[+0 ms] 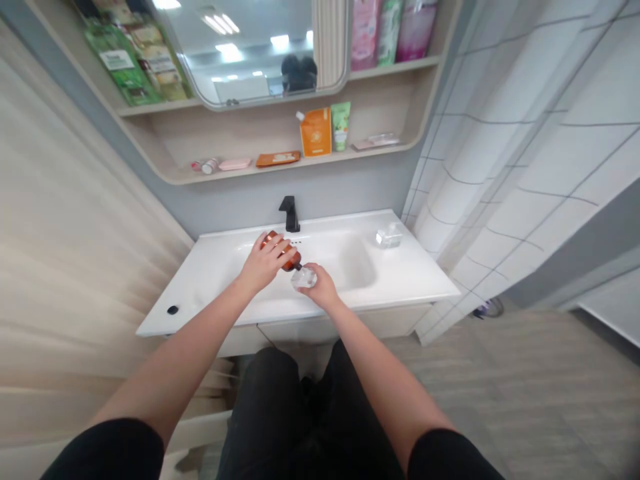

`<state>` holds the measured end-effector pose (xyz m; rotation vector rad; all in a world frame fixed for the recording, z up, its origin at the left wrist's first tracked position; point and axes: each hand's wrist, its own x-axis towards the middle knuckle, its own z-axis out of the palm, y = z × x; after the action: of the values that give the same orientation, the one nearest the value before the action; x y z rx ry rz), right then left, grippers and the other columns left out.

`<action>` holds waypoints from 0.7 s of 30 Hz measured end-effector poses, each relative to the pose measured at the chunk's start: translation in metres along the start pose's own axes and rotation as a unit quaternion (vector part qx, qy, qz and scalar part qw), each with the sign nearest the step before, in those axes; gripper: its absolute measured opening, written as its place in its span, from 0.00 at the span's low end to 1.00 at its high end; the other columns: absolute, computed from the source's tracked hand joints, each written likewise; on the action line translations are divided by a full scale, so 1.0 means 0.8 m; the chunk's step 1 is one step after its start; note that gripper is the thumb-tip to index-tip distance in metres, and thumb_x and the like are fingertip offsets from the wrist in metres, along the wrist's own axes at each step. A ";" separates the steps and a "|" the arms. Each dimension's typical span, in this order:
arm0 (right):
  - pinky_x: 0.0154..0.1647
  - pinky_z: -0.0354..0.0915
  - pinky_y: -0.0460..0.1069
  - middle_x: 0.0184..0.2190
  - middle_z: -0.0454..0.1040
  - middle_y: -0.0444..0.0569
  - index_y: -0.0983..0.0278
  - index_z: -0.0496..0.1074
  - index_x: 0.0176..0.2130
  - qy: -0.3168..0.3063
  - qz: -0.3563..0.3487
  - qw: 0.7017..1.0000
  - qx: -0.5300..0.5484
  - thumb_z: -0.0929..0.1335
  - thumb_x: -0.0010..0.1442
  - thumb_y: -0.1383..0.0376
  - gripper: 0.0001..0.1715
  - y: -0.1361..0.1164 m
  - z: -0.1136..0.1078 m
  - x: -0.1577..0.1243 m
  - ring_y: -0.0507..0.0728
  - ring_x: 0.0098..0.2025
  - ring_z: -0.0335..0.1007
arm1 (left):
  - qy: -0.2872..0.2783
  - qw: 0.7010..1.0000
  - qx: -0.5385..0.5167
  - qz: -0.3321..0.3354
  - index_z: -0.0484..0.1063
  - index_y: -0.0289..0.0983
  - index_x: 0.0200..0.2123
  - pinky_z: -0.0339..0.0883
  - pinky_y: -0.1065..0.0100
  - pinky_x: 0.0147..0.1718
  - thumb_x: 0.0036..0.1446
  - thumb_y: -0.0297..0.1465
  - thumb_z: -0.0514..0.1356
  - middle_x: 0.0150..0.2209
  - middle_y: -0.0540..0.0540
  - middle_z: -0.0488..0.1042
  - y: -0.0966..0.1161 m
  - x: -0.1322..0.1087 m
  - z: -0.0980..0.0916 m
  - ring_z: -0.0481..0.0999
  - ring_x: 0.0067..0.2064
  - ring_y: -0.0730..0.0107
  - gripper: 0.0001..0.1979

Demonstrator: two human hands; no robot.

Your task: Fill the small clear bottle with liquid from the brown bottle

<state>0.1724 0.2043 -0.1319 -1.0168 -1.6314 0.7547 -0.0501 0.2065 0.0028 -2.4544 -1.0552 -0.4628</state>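
My left hand [263, 264] is wrapped round an amber bottle [291, 259], tilted with its neck down and to the right. The neck meets a small clear container [303, 278], which my right hand [321, 285] grips from the right side. Whether liquid runs between the two is too small to tell. Both hands are over the front part of the white sink [357, 267]. A small round black cap [173, 310] lies on the counter at the left.
Behind the hands stands a black faucet [289, 215]. A clear glass-like object [389, 236] sits on the counter's right side. Above, a shelf [240, 172] holds an orange pouch [316, 133], a green tube [341, 125] and other small items below a mirror [260, 47].
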 end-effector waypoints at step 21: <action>0.64 0.71 0.60 0.49 0.74 0.48 0.56 0.77 0.55 -0.007 0.012 1.000 -0.002 0.85 0.43 0.66 0.40 0.000 -0.001 -0.001 0.64 0.53 0.75 | -0.019 0.999 0.001 0.045 0.76 0.47 0.66 0.50 0.33 0.78 0.68 0.21 0.55 0.67 0.39 0.77 0.011 0.020 -0.023 0.67 0.76 0.50 0.28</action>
<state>0.1734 0.2031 -0.1318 -1.0381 -1.6365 0.7772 -0.0355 0.2014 0.0240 -2.5063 -0.9545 -0.3866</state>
